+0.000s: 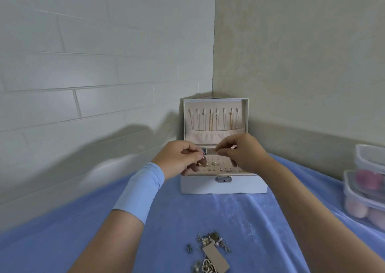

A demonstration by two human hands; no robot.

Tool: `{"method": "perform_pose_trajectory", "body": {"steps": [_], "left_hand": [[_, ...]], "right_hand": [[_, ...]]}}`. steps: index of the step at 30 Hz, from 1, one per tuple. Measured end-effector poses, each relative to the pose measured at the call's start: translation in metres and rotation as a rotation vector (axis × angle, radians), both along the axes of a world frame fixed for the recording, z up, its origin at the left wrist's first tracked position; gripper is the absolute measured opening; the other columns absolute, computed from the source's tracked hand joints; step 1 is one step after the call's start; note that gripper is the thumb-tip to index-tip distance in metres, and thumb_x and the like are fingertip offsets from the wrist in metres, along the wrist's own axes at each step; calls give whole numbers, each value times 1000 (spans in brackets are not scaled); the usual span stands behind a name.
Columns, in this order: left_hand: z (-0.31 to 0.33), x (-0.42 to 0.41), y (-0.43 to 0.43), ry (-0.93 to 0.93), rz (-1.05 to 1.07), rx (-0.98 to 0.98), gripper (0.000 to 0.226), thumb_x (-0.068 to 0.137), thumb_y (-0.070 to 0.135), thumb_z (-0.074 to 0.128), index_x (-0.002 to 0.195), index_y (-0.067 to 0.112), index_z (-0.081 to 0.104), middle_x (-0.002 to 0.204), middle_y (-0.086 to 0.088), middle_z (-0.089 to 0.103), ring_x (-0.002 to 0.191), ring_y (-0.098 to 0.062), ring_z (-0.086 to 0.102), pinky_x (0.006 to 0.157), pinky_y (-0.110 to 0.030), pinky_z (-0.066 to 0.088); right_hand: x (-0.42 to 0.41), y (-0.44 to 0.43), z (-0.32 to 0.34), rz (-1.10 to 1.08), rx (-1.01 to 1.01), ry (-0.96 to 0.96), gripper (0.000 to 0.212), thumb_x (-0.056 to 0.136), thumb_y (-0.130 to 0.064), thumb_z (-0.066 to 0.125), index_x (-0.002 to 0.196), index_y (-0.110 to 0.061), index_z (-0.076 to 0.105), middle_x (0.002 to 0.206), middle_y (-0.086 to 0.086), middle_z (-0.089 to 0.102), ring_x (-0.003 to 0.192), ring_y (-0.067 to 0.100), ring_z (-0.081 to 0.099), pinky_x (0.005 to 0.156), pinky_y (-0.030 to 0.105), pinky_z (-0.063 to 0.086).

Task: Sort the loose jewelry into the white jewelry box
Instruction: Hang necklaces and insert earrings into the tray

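Fingers of your left hand and right hand pinch a tiny piece above the box; you should next seat it in a free hole.

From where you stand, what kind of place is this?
Probably a corner of a home, set up as a sorting table: a blue cloth covers the surface against a white tiled wall, with an open white jewelry box, a loose jewelry pile and stacked plastic containers.
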State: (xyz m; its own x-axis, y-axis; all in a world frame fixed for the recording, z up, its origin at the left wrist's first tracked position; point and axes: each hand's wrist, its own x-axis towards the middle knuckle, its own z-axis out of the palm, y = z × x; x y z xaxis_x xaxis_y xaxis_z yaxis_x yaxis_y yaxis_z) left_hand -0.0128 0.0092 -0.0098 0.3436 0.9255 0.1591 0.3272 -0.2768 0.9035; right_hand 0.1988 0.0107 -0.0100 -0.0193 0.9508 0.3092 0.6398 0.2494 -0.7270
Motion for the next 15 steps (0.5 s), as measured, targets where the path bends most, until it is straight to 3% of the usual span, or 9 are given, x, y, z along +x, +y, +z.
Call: {"method": "perform_pose_trajectory", "body": {"steps": [3,5,7,10,13,15], "left_hand": [[0,11,16,-25,0,-23,10,95,13,61,100,9,68,88,-2,77,66,-13,65,53,-22,47],[-3,19,25,-34,-18,-40,9,95,13,61,100,9,68,87,-2,77,65,-13,64,51,-21,46],[-6,25,31,-27,-18,-39,9,95,13,61,99,10,68,87,0,77,66,-13,64,49,-19,45],[-9,32,39,24,-10,-11,9,95,16,61,96,13,69,87,3,77,67,-12,64,49,-17,44],[-14,35,43,69,-3,1,9,95,18,60,93,17,69,85,6,77,67,-12,65,53,-18,44],[-17,35,43,72,1,6,10,95,17,59,92,18,69,84,6,77,67,-12,65,54,-19,44]], "right_hand": [[10,19,-2,-38,-14,-76,9,90,-9,73,92,-15,79,71,-12,67,46,-5,53,48,6,39],[16,29,-7,-57,-54,-182,10,88,-12,76,97,-17,79,85,-9,70,66,-7,59,56,4,40],[19,36,-12,-70,-90,-263,10,87,-15,78,96,-19,79,85,-12,70,76,-2,61,61,3,41],[21,41,-13,-72,-107,-317,5,87,-17,77,89,-20,80,78,-18,67,74,-3,60,65,5,43],[18,40,-10,-54,-96,-370,5,86,-16,77,89,-19,80,84,-14,71,82,0,64,79,19,54],[17,37,-9,-42,-99,-390,6,86,-16,77,89,-19,81,89,-11,73,84,2,66,80,21,56]]}}
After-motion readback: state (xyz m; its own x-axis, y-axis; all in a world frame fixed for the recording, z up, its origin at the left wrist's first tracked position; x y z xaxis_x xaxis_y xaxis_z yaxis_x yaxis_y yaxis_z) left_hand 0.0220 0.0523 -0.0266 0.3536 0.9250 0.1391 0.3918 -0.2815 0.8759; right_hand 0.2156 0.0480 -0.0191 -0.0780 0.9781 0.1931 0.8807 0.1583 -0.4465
